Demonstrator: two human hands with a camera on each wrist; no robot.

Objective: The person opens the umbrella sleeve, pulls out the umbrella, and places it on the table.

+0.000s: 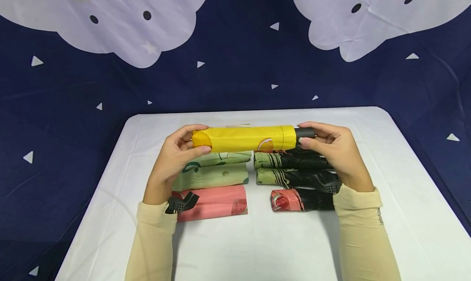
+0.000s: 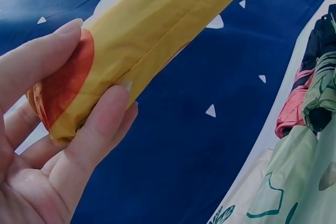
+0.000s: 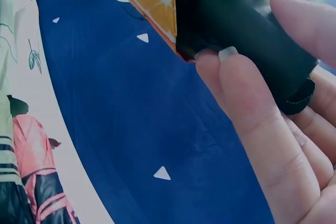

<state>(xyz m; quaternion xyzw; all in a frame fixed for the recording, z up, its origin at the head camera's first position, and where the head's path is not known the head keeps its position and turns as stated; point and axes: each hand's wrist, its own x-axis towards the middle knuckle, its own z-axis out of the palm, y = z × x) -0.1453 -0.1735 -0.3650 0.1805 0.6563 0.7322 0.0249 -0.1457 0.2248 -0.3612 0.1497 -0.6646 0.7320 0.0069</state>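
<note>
A folded umbrella in a yellow sleeve [image 1: 243,138], printed with orange slices, is held level above the table. My left hand [image 1: 173,154] grips the sleeve's closed left end between thumb and fingers. At the other end, my right hand [image 1: 333,150] pinches the black handle [image 3: 247,30], which sticks out of the sleeve's mouth. Under the left hand lie flat green sleeves [image 1: 217,177] and a pink sleeve [image 1: 220,201]. Below the right hand are rolled umbrellas: green-and-black ones [image 1: 290,160] and a pink-and-black one [image 1: 287,200]. The yellow umbrella partly hides the back items.
The white table [image 1: 257,248] has rounded far corners. Behind it hangs a dark blue cloth [image 1: 235,85] with white clouds and small triangles. A black wrist device [image 1: 182,202] sits at the left cuff, another [image 1: 327,181] at the right.
</note>
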